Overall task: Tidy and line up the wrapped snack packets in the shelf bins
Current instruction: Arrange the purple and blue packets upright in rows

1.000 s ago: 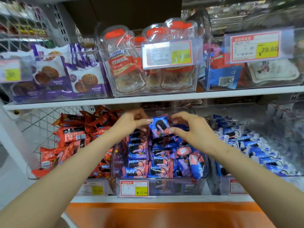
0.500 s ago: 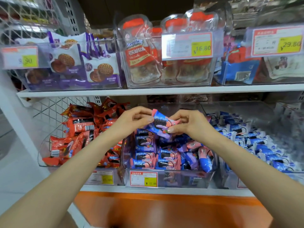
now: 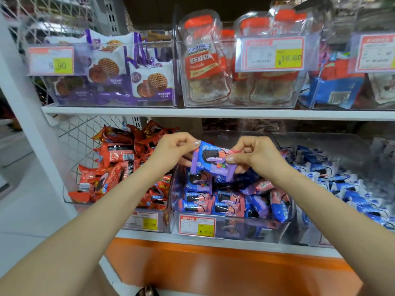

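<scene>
A blue, purple and pink cookie packet (image 3: 210, 160) is held in the air above the middle clear bin (image 3: 230, 229) on the lower shelf. My left hand (image 3: 174, 149) pinches its left end and my right hand (image 3: 251, 155) pinches its right end. Below it, several matching packets (image 3: 215, 199) lie in the bin, lined up in rows on the left and jumbled on the right.
A bin of red packets (image 3: 119, 165) stands to the left and a bin of blue and white packets (image 3: 350, 186) to the right. The upper shelf (image 3: 213, 113) carries bins of purple cookie packs (image 3: 136, 82) and clear candy bags (image 3: 241, 67) with price tags.
Both hands have lifted the packet up and out of the bin, and it now faces me, stretched flat between them. The view has shifted so the shelves appear further right.
</scene>
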